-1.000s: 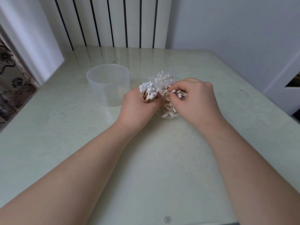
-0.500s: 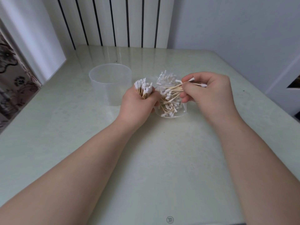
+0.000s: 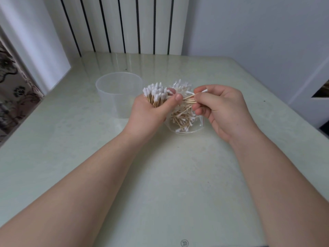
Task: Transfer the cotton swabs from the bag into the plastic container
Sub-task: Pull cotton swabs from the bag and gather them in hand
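My left hand (image 3: 151,114) grips an upright bundle of cotton swabs (image 3: 156,94) with wooden sticks and white tips pointing up. Just right of it my right hand (image 3: 222,106) pinches a few swabs (image 3: 191,99) lying sideways, their ends reaching toward my left thumb. Below and between the hands lies the clear plastic bag (image 3: 185,120) with several loose swabs still inside. The translucent round plastic container (image 3: 118,93) stands to the left of my left hand and looks empty.
Everything sits on a pale green table (image 3: 160,175). A white radiator with dark slots (image 3: 121,24) runs along the back wall. A patterned curtain (image 3: 12,90) hangs past the left table edge.
My right hand has lifted out of the bag with a few swabs and brought them sideways to the bundle in my left hand. The left hand's thumb has opened slightly toward them.
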